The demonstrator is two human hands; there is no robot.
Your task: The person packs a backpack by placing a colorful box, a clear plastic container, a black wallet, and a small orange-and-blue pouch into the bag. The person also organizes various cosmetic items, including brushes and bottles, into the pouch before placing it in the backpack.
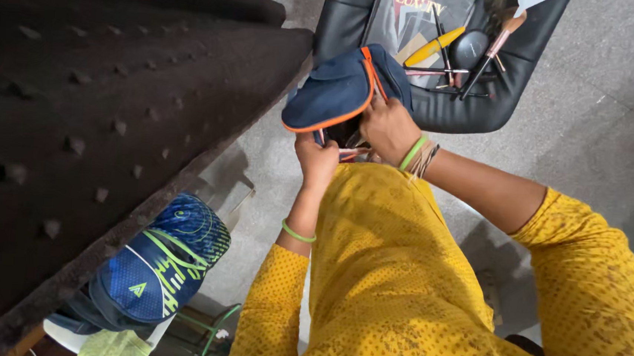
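— Starting at the far left, what fills that side?

— A dark brown tufted couch (98, 111) runs diagonally, well to the left of both hands. Below its edge, down and left of the fingers, sits a blue backpack (162, 260) with green lines, resting on a white seat with a yellow-green cloth (115, 346) beside it.

— And the hands?

— The left hand (317, 159) rises from a yellow patterned sleeve (271, 308), a green bangle at the wrist. Its fingers are clenched on the lower rim of a navy pouch (338, 90) with orange piping. The pouch is held up in the air between both hands, its mouth turned toward the person. Something thin and pink shows at the opening, just beside the left fingers; I cannot tell what it is.

— The right hand?

— The right hand (389, 127) grips the pouch from the other side, fingers curled against its dark inside. A green bangle and threads circle that wrist.

— What lies beyond the fingers?

— A black padded chair seat (343, 16) serves as the surface, above and right of the pouch. On it lie a printed sheet (410, 13), a yellow tool (434, 46), a brush (493, 53) and several thin pencils.

— And the room?

— Grey speckled floor (605, 94) stretches off to the right of the hands.
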